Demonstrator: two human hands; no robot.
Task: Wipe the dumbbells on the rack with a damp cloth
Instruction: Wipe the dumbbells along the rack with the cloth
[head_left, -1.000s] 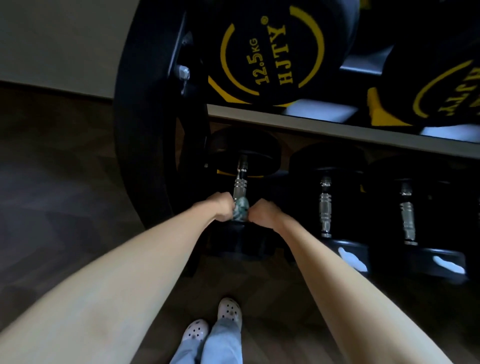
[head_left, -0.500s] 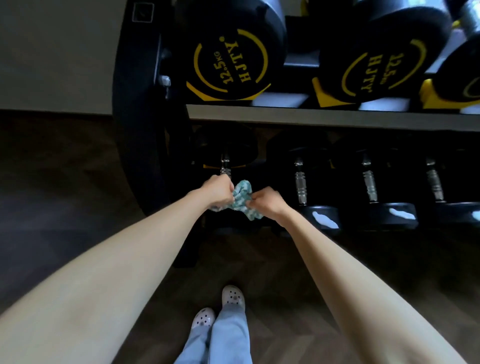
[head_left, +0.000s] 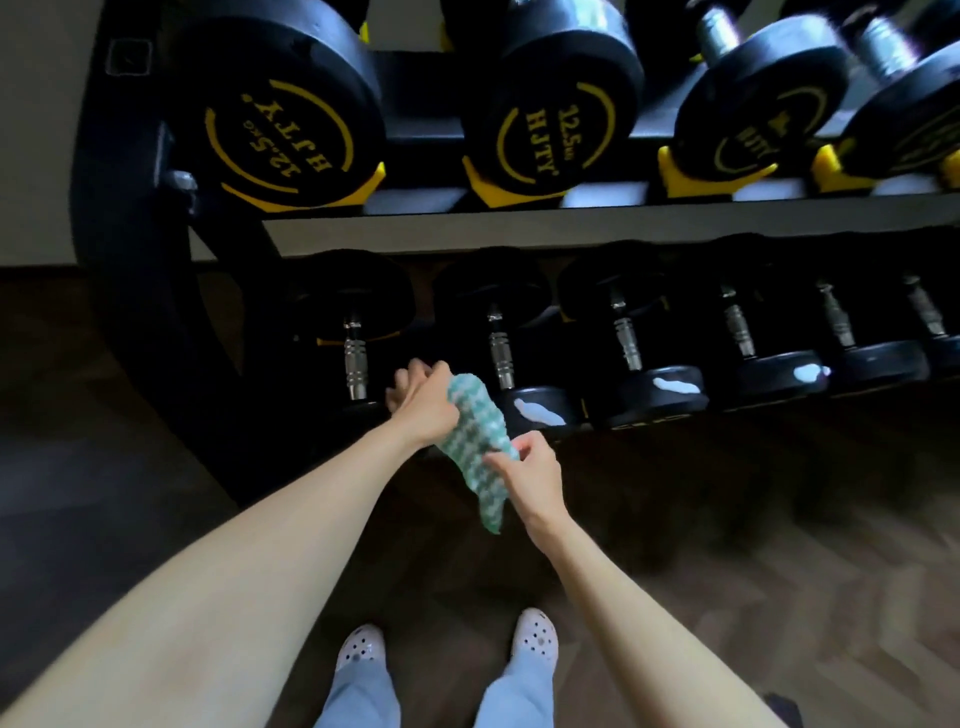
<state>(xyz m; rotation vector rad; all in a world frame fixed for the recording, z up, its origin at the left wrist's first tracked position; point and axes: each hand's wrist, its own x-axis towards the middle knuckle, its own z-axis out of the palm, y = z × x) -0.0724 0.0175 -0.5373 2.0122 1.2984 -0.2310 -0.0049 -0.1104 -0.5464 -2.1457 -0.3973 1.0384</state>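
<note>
The left hand (head_left: 423, 405) sits just above the middle of the frame, its fingers curled tight round the upper end of the cloth (head_left: 475, 436), a teal-and-white checked rag bunched into a loose strip. The right hand (head_left: 527, 470), a little lower and to the right, pinches the strip's lower part between thumb and fingertips, and the tail hangs below it. Both hands are closed on the cloth and neither has hold of a weight. The strip slants from upper left to lower right and seems to hang free in front of the lower row, though I cannot tell whether its back brushes a weight. Just up and to the left of the left hand lies the leftmost dumbbell (head_left: 355, 364). Its steel handle runs up the frame, away from the person, and its near head is lost in shadow by the wrist. The second dumbbell (head_left: 501, 358) lies parallel to it, just above the cloth. I judge the left hand nearer to either handle, and a wipe would travel along that up-and-down axis. More dumbbells carry on to the right, and the rack (head_left: 135, 291) holds an upper row (head_left: 291, 124) of bigger ones across the top of the frame.
</note>
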